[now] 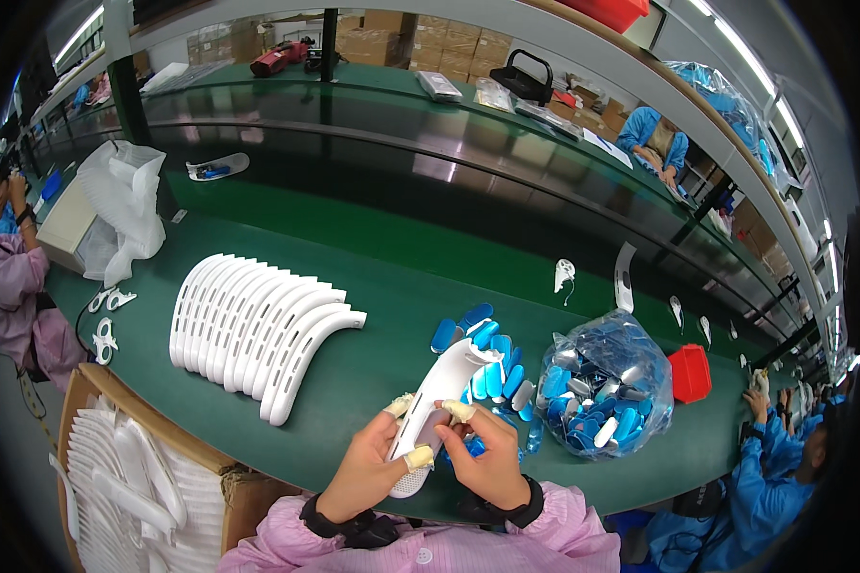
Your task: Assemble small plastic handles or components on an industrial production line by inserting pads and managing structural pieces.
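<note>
At left, crumpled white foam sheeting (129, 196); at back, stacked brown cartons (447, 40); on far bench (384, 78), black handled object (524, 84).

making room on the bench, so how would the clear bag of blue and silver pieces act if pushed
The clear bag would likely sag and change shape, since it looks thin and crumpled. The pieces inside may slide over each other, looking smooth and loosely heaped.

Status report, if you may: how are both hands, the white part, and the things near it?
Left hand holding white curved shell. Right hand fingers at it, grip unclear. Blue oval pieces close by.
</note>
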Motion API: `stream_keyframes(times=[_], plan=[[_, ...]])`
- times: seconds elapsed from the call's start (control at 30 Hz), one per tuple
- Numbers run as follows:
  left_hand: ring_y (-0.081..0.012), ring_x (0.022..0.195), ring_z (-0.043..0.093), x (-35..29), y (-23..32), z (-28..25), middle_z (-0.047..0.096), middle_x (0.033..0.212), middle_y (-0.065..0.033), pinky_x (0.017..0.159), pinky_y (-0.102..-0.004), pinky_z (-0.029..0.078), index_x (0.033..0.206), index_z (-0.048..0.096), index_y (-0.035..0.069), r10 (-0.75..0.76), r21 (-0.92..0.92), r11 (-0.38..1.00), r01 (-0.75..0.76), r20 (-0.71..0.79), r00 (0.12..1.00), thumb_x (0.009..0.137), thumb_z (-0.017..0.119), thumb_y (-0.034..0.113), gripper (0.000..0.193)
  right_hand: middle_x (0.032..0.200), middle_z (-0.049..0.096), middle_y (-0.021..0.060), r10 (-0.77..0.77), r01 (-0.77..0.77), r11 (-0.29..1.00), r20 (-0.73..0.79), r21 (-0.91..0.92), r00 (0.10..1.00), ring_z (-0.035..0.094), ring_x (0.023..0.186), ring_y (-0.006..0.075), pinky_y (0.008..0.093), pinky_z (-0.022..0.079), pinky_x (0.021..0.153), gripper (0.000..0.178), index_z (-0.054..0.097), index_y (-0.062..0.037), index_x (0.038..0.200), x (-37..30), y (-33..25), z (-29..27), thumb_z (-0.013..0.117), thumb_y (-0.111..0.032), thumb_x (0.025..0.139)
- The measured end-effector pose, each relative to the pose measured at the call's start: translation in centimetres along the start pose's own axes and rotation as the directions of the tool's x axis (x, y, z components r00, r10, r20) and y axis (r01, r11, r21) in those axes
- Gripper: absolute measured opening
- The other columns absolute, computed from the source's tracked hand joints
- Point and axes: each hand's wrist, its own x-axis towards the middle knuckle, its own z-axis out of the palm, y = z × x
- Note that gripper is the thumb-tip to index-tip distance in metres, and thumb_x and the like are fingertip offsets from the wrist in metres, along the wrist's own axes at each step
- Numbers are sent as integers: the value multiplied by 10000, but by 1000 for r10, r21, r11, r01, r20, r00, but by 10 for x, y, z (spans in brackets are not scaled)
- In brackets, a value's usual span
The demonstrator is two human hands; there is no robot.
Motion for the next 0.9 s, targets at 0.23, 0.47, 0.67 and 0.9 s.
stream_keyframes(times=[0.23, 0.47, 0.67, 0.9], plan=[[-189, 1159, 514, 2, -6, -4, 507, 1271, -129, 970, -317, 427, 1372, 285, -31, -145, -317, 935, 157, 59, 988, 799, 638, -53, 674, 800, 580, 86, -240, 247, 959, 64, -137, 969, 535, 740, 242, 328, 423, 673, 323, 628, -4, 1058, 8, 7, -10, 685, 1, 741], [-171, 1157, 501, -1, -5, -2, 496, 1261, -114, 954, -296, 420, 1358, 308, -25, -2, -60, 998, 1, -21, 1000, 820, 608, -58, 617, 963, 565, 105, -258, 241, 940, -39, -240, 965, 529, 856, 247, 332, 421, 755, 487, 543, -6, 1159, 6, 11, -5, 747, -65, 720], [-160, 1150, 485, -8, -15, -1, 484, 1265, -112, 962, -293, 398, 1362, 296, -36, 72, 18, 997, -71, -17, 997, 836, 625, 23, 624, 1019, 626, 94, 134, -131, 938, 14, 321, 991, 605, 910, 143, 271, 495, 742, 513, 515, 34, 1164, 0, 24, -6, 773, -82, 736], [-166, 1177, 457, -4, -20, 3, 444, 1304, -117, 979, -293, 376, 1348, 324, -38, 128, 126, 984, -123, -32, 991, 853, 594, 25, 568, 942, 649, 80, 340, -361, 812, 131, 459, 931, 603, 771, 87, 206, 484, 676, 399, 538, 25, 1138, 1, 25, -8, 722, -71, 797]])
